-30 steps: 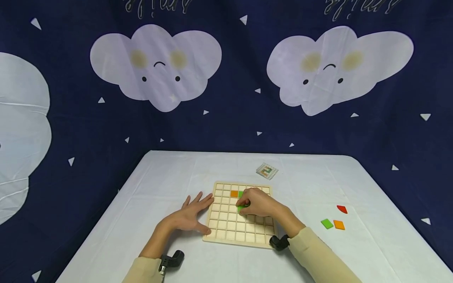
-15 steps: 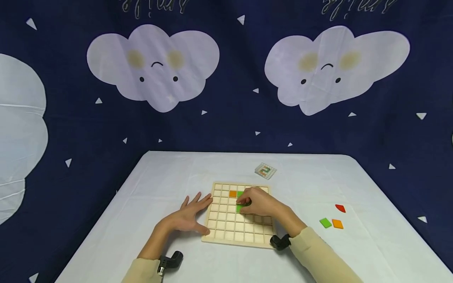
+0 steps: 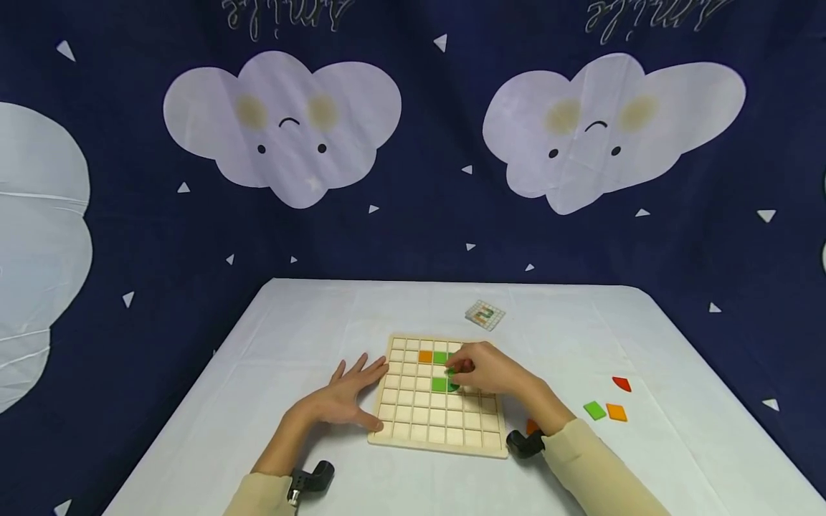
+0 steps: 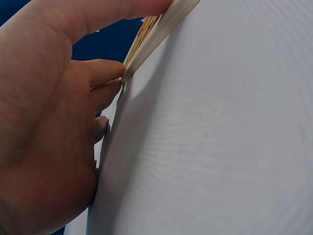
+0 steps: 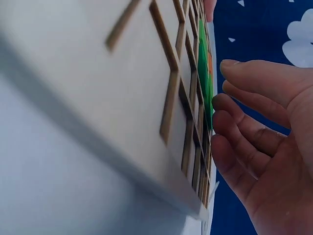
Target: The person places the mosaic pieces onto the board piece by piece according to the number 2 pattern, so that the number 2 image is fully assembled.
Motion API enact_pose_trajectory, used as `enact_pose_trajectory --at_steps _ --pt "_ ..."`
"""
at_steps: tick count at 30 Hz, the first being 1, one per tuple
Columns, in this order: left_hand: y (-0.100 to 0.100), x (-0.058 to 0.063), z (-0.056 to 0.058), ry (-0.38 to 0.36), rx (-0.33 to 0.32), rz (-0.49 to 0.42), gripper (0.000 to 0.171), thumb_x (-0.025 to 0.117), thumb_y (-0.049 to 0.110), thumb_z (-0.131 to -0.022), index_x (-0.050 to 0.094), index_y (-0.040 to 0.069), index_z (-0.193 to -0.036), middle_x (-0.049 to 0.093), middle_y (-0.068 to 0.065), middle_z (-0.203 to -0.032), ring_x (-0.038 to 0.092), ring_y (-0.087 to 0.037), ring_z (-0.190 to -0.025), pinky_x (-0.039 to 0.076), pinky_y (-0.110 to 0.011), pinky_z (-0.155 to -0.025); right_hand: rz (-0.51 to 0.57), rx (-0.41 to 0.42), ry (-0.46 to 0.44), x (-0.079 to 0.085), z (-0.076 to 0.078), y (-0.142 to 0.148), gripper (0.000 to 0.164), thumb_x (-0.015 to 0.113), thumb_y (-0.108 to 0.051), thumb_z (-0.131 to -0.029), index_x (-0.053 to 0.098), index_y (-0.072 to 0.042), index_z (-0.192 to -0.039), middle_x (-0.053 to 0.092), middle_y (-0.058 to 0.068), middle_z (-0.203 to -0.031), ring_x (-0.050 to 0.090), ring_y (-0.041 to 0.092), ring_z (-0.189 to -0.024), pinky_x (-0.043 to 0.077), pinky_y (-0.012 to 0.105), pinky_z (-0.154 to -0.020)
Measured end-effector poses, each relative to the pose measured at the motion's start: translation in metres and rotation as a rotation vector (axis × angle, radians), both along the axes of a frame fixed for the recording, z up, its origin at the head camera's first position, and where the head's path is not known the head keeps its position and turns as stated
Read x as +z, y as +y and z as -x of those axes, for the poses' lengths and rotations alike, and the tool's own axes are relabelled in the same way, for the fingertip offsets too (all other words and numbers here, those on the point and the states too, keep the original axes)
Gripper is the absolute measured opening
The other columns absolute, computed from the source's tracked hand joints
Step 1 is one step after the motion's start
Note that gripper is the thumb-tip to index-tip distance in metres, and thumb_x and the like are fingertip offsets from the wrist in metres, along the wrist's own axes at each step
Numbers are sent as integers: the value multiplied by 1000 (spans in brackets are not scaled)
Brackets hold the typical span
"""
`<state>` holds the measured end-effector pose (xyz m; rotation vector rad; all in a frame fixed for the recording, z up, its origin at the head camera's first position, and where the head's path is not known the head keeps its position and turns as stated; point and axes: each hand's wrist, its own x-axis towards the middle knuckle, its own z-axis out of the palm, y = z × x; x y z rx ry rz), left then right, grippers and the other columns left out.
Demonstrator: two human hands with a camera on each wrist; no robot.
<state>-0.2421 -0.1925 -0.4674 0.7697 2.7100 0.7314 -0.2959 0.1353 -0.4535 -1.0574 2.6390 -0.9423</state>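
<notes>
A wooden grid board (image 3: 421, 413) lies on the white table between both hands. My left hand (image 3: 338, 398), fingers spread, touches its left edge; the left wrist view shows thumb and fingertips on the rim. My right hand (image 3: 487, 365) hovers at the board's upper right with fingers loosely bent. In the right wrist view a gap parts thumb and fingers (image 5: 227, 107), and no piece shows between them. An orange tile (image 3: 425, 356) and a green tile (image 3: 439, 357) sit side by side in cells. Lower lies another green tile (image 3: 439, 385), with more green (image 3: 454, 387) partly hidden under the right hand.
On the right lie a red quarter-round piece (image 3: 622, 384), a loose green tile (image 3: 595, 411) and a loose orange tile (image 3: 616, 413). An orange-red piece (image 3: 532, 426) peeks out beside the right wrist. Behind the board are pattern cards (image 3: 485, 314).
My right hand has shifted slightly right, uncovering more of the lower green tile and the orange-red piece by the wrist. My left hand stays at the board's edge.
</notes>
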Motion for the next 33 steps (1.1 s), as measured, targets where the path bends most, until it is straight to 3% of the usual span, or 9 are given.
enact_pose_trajectory --at_steps 18,33 --pt "0 -3 0 -5 -4 -9 106 77 56 -67 28 16 -153 16 4 -159 -1 -28 -145 -7 -56 -112 -18 -156 20 1 0 46 23 68 -22 -90 72 -11 -110 61 -9 -91 55 13 -79 50 28 -63" --pt "-1 -1 -1 -3 -15 -25 105 78 54 -68 28 16 -153 16 3 -159 -1 -30 -145 -7 -58 -111 -29 -210 46 -8 3 79 20 73 -13 -82 73 -13 -103 61 -9 -88 53 13 -77 47 28 -65"
